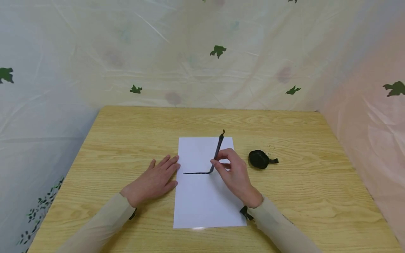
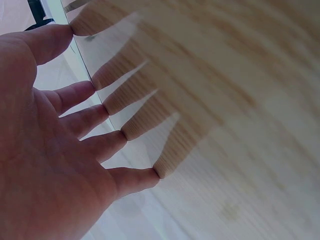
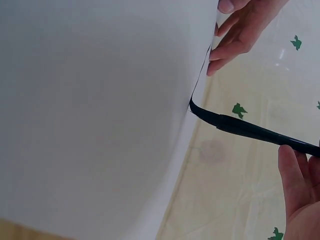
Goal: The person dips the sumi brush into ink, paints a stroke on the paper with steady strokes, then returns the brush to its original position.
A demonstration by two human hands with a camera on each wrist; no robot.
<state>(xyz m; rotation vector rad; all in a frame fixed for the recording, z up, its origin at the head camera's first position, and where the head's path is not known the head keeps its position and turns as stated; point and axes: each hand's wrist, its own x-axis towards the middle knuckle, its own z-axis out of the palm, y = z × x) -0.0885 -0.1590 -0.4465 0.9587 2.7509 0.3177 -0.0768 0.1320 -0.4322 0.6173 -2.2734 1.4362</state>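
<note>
A dark calligraphy brush [image 1: 218,147] is pinched between the thumb and fingers of my right hand [image 1: 235,174]. Its bristle tip, bent sideways in the right wrist view, touches a white sheet of paper [image 1: 205,203]. From the tip a thin black ink line [image 1: 196,173] runs left across the sheet. My left hand [image 1: 155,181] lies palm down with spread fingers, its fingertips at the paper's left edge. In the left wrist view the fingers [image 2: 102,117] are straight and meet the tabletop. The paper's upper right part is partly hidden behind my right hand.
Right of the paper stands a small black ink dish [image 1: 258,159] with a short handle, dark inside. The wooden table [image 1: 126,130] reaches back to a pale hanging sheet [image 1: 177,52] with green leaf shapes; similar sheets hang at both sides.
</note>
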